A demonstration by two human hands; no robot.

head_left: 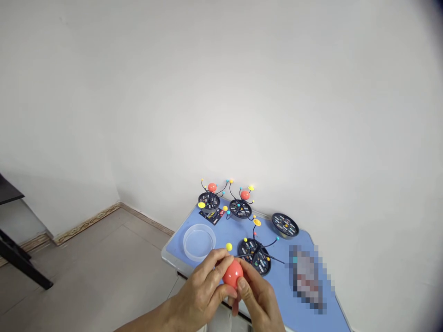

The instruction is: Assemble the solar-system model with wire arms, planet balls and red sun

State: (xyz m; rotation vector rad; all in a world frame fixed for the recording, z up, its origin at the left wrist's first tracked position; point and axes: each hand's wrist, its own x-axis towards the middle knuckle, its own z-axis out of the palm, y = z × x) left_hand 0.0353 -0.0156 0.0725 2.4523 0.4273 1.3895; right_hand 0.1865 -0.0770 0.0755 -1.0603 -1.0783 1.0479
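Observation:
A glossy red ball point(232, 273) is gripped between the fingers of both hands at the table's near edge. My left hand point(204, 286) closes on it from the left, and my right hand point(258, 295) presses it from the right with the thumb in front. Just beyond stands a solar system model point(254, 256) with a round black base, bent black arms and small yellow, blue and orange balls. A yellow ball point(229, 247) shows above my left fingers. The underside of the red ball is hidden by my fingers.
Two models with red centre balls, a left one point(209, 200) and a right one point(240, 209), stand at the back by the wall. A black round base point(285, 225) is at the back right. A clear round tray point(200, 243), a printed card point(216, 218) and a pixelated patch point(308, 279) lie on the blue table point(287, 295).

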